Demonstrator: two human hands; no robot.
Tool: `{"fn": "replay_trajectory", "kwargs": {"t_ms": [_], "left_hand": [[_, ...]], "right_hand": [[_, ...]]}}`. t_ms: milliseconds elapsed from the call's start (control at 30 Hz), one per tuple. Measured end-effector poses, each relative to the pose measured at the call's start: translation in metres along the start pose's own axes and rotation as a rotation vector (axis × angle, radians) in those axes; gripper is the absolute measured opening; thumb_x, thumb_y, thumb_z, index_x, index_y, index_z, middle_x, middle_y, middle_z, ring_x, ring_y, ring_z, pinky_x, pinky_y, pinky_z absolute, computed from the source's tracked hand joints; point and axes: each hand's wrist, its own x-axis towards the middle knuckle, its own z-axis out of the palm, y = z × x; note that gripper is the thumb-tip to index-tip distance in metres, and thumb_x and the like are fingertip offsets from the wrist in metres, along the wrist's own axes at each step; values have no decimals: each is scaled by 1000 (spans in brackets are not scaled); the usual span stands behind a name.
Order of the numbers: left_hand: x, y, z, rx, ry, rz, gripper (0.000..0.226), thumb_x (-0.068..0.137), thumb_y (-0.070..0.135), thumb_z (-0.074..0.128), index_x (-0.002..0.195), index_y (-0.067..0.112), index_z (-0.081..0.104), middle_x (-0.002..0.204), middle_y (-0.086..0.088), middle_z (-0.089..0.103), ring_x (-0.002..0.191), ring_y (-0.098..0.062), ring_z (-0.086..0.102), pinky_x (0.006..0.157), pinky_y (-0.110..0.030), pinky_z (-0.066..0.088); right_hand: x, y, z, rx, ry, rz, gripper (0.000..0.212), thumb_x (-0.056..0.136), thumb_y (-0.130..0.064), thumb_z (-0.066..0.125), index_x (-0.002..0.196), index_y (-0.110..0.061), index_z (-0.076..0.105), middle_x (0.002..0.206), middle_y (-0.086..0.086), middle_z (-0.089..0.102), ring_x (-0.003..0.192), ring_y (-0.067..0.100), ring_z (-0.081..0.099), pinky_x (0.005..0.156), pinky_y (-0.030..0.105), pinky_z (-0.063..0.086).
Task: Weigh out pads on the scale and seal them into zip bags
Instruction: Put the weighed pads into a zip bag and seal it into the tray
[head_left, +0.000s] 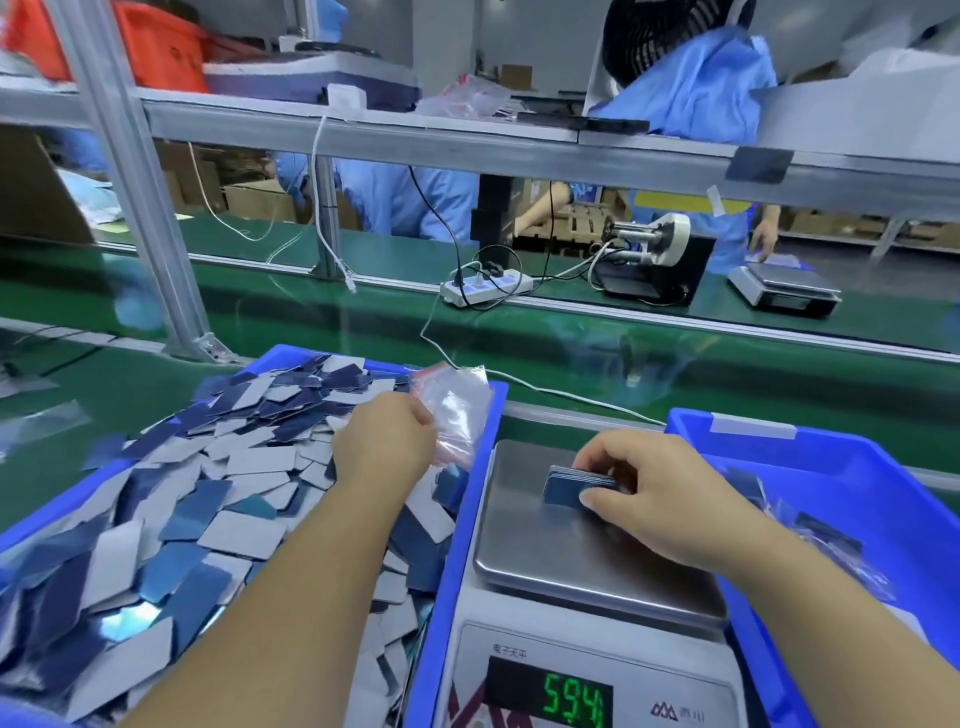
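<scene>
At far left, big blue bin (470, 499) heaped with loose pads (208, 493), blue and grey faces mixed. Left hand (382, 441) over its right rear corner, fingers clenched on clear zip bags (457, 410); looks like more than one, can't tell how many. Risk: pulling two stuck bags at once, or dragging loose pads over the bin edge onto the scale (587, 540) and skewing the weight. Centre-right, right hand (649, 488) pinching the weighed stack of pads (576, 480) on the steel pan, thumb in front, fingers behind. Display (571, 701) reads roughly 594, last digit blurred; hand pressure likely inflates it. Stack could fan out or slip if lifted by the edges. Far right, second blue bin (831, 467) holds filled bags (815, 530).
</scene>
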Motion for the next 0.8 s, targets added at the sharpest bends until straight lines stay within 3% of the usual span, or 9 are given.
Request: {"fn": "replay_trajectory", "kwargs": {"t_ms": [100,167,233,300,367,433,567,700,800], "left_hand": [[-2,0,-7,-91,38,-5,21,87,17,57,73,26,70,77,5,69,76,-24,61,57,-27,43],[-3,2,-13,-163,95,11,19,86,19,57,74,24,71,75,5,69,76,-24,62,57,-27,46],[-5,9,-18,-323,124,63,16,87,22,59,76,25,70,73,12,68,74,-12,63,59,-26,47],[-12,21,-21,-611,38,127,15,86,19,66,72,25,69,64,17,65,61,0,58,55,-22,45],[-23,34,-21,-909,-139,156,21,83,13,71,65,23,64,60,14,61,58,-3,54,55,-15,44],[-32,44,-18,-1098,-305,164,19,74,14,74,65,24,61,65,5,63,64,-11,58,58,-19,47],[-40,52,-18,-1237,-459,204,14,70,14,68,75,16,55,69,-1,65,62,-13,61,57,-20,49],[-45,52,-18,-1204,-459,239,22,79,3,75,79,13,56,70,-4,64,62,-14,62,59,-23,51],[-46,52,-22,-1297,-571,218,27,71,17,82,83,15,58,75,-3,63,63,-14,62,59,-25,52]], "right_hand": [[2,-6,-2,28,-7,24,19,84,-18,72,80,-35,65,79,-29,65,68,-1,59,61,10,43],[7,-14,-9,25,1,-19,18,83,-18,73,79,-34,65,78,-28,64,65,-2,56,60,11,42],[17,-21,-16,80,8,-39,16,81,-18,75,78,-31,66,71,-22,65,57,-1,52,56,12,42],[25,-25,-17,332,-2,15,12,78,-16,77,79,-25,68,67,-11,66,55,5,52,54,16,43],[29,-22,-10,759,20,97,9,72,-15,73,78,-18,69,71,1,65,58,16,49,54,23,41],[27,-18,-3,1018,61,146,10,69,-14,71,78,-17,71,77,6,65,63,20,47,54,26,38],[25,-7,-1,1070,53,111,14,73,-12,69,80,-22,75,89,-1,72,64,13,52,53,23,41],[23,-4,3,1147,37,145,11,70,-9,70,77,-18,72,78,7,66,58,13,51,49,21,40],[24,-5,3,1211,77,133,11,71,-8,69,75,-19,72,75,6,64,52,11,49,48,20,39]]}}
